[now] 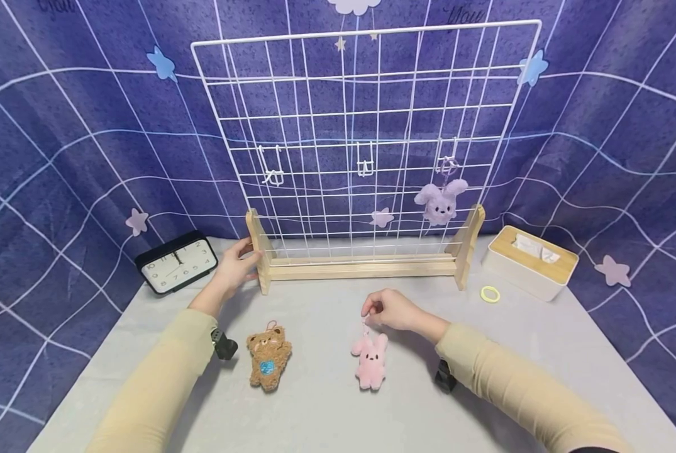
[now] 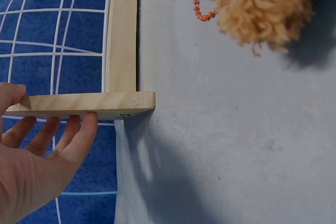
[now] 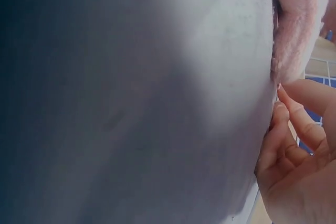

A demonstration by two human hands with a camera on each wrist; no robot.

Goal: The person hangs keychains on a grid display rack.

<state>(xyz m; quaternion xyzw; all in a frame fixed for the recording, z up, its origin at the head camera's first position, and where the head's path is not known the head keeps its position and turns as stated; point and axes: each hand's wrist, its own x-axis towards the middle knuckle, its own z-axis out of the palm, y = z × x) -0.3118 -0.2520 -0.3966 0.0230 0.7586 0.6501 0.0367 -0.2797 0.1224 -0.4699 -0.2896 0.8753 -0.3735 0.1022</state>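
Note:
My left hand (image 1: 237,264) grips the left wooden upright (image 1: 260,248) of a white wire grid rack. Its thumb and fingers lie on opposite faces of the wood in the left wrist view. With thumb and fingertips, my right hand (image 1: 397,309) pinches the strap of a pink bunny plush keychain (image 1: 371,363), its face upward over the table. A brown bear plush keychain (image 1: 268,358) with a blue patch and a reddish bead-chain loop lies nearer my left forearm. A purple bunny plush keychain (image 1: 441,204) hangs from the right hook (image 1: 446,162) on the grid.
Two more white hooks, a left one (image 1: 272,173) and a middle one (image 1: 365,165), sit on the grid bars. Behind the left hand stands a black-framed clock (image 1: 177,262). On the right are a tissue box (image 1: 530,261) and a yellow ring (image 1: 490,294). A blue curtain (image 1: 77,157) surrounds the table.

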